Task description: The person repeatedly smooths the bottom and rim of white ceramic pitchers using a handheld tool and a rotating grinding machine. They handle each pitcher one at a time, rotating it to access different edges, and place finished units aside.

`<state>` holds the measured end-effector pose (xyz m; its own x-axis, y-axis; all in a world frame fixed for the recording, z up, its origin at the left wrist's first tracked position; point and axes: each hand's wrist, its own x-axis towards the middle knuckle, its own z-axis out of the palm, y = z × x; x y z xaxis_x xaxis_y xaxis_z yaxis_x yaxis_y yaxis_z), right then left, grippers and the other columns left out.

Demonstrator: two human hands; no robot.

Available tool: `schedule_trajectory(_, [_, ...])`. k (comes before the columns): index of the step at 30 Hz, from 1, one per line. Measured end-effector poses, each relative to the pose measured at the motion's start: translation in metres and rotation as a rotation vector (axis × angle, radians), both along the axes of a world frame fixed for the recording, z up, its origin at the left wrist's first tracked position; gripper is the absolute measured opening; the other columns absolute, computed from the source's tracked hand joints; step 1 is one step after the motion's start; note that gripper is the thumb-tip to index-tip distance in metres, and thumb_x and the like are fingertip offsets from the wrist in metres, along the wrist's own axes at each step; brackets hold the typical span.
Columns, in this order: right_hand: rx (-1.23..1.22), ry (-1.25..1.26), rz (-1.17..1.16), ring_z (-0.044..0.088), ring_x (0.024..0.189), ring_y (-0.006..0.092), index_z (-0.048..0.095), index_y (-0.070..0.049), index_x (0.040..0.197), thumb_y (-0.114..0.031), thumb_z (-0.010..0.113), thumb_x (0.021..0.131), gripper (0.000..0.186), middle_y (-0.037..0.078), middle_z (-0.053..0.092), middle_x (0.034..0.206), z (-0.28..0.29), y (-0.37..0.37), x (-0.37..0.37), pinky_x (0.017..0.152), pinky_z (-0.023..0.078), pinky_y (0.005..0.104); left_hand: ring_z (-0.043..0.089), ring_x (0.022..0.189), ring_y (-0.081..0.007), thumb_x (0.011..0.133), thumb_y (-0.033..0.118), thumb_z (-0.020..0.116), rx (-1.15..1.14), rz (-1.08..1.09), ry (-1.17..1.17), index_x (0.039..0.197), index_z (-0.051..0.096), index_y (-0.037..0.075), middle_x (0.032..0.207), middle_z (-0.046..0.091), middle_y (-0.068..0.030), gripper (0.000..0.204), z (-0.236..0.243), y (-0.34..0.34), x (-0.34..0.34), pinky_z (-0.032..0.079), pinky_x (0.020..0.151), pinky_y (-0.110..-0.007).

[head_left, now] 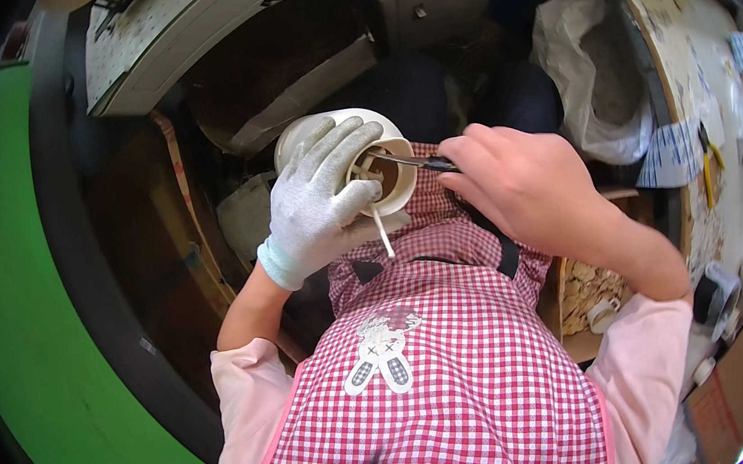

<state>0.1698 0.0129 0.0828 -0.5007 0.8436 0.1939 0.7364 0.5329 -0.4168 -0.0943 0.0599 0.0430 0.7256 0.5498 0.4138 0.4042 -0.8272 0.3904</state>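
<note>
My left hand (309,198), in a pale grey knit glove, is wrapped round a white rounded plastic housing (390,121) in front of my lap. The round opening of the housing faces me, its inside brown, with pale wires bunched in it. A white cable (383,232) hangs out over the lower rim. My bare right hand (524,171) is closed on a slim dark-handled tool (429,163), its narrow tip inside the opening near the wires. My fingers hide most of the handle, so its exact kind cannot be made out.
A worn workbench (687,90) stands at the right, bearing yellow-handled pliers (709,169) and a blue-and-white sheet (670,155). Beside it hangs a whitish plastic bag (596,81). A box with brownish scraps (590,290) sits below my right forearm. A green surface (29,295) lies left.
</note>
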Motion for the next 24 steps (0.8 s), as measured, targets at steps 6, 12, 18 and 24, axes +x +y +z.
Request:
schedule_trajectory(6, [0.108,-0.250,-0.082,0.068,0.069,0.0196,0.063,-0.005,0.091,-0.016,0.071,0.083,0.015,0.006,0.062,0.079,-0.024,-0.015,-0.013,0.055,0.056,0.0310,0.065,0.125,-0.0410,0.062,0.046,0.095,0.060,-0.038,-0.001,0.088,0.067,0.016,0.130,0.070,-0.0170,0.049,-0.010,-0.012,0.010,0.051,0.107,-0.055])
schedule_trajectory(12, [-0.376,-0.231,-0.182,0.075,0.076,0.0276,0.067,0.000,0.094,-0.024,0.060,0.102,0.026,0.017,0.072,0.084,-0.064,-0.008,-0.024,0.060,0.059,0.0353,0.065,0.123,-0.0407,0.069,0.037,0.091,0.100,-0.047,0.064,0.086,0.070,0.011,0.131,0.068,-0.0192,0.037,-0.037,-0.023,0.035,0.048,0.109,-0.053])
schedule_trajectory(18, [-1.413,0.328,-0.263,0.062,0.044,0.0178,0.065,0.005,0.091,-0.039,0.040,0.114,0.055,0.007,0.062,0.058,-0.050,-0.005,0.004,0.047,0.054,0.0326,0.064,0.123,-0.0358,0.069,0.031,0.088,0.108,0.006,0.035,0.082,0.066,0.009,0.127,0.069,-0.0170,0.034,-0.046,-0.041,0.027,0.050,0.108,-0.053])
schedule_trajectory(24, [-1.911,0.663,-0.110,0.048,0.041,0.0091,0.057,-0.005,0.090,-0.038,0.035,0.114,0.046,0.000,0.052,0.056,-0.081,-0.030,-0.001,0.041,0.042,0.0218,0.064,0.121,-0.0312,0.079,0.019,0.075,0.217,0.055,0.048,0.085,0.062,0.011,0.131,0.067,-0.0113,0.016,-0.072,-0.062,0.028,0.049,0.107,-0.049])
